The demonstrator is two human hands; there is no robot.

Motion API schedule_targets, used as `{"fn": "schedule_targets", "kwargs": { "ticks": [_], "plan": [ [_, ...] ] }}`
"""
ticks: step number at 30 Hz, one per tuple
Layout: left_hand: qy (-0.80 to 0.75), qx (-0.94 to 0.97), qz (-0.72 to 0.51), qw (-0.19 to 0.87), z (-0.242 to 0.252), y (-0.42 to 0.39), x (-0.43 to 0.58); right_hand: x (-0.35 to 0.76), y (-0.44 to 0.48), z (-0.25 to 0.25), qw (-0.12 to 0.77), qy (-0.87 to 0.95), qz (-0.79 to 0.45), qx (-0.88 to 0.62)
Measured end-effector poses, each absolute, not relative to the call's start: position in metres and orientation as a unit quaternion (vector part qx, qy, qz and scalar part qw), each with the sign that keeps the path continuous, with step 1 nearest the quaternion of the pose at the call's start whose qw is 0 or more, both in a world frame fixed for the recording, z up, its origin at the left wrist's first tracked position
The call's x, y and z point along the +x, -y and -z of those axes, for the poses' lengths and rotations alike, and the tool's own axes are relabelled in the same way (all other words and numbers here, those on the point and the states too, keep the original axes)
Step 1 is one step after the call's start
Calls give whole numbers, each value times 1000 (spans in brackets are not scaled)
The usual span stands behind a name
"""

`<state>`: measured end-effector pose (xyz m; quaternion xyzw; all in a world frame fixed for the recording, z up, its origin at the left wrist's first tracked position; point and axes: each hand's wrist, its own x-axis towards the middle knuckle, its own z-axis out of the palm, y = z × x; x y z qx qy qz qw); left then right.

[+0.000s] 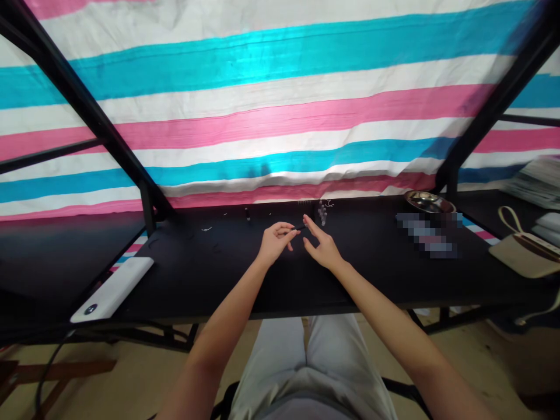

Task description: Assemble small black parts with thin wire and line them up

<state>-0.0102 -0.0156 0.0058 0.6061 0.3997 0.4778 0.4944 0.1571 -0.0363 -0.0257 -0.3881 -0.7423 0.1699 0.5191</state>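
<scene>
Over the middle of the black table [196, 274], my left hand [275, 242] pinches a thin dark stick-like piece [298, 228] between thumb and fingertips. What kind of piece it is I cannot make out. My right hand [322, 248] is at its other end, fingers apart, with the index fingertip at or close to the tip. Just beyond my right hand lies a cluster of small greyish pieces [322, 213], with white thread-like bits [330, 203] beside it. A small dark piece with a pale end [247, 214] stands or lies farther left.
A shiny metal bowl [429, 202] sits at the back right, near a blurred-out patch. Farther right are a beige pouch [525, 254] and stacked papers [536, 181]. A long white device [114, 290] lies at the left edge. Black frame posts and a striped sheet [280, 111] stand behind.
</scene>
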Motion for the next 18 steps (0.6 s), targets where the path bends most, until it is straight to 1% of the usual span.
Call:
{"fn": "schedule_targets", "kwargs": {
  "ticks": [8,18],
  "plan": [
    [-395,599,-488,498,-6,17,-7,155,38,23,514,749,-174,-380],
    [-418,591,-477,498,-2,16,-3,151,42,20,461,787,-213,-351]
  ]
}}
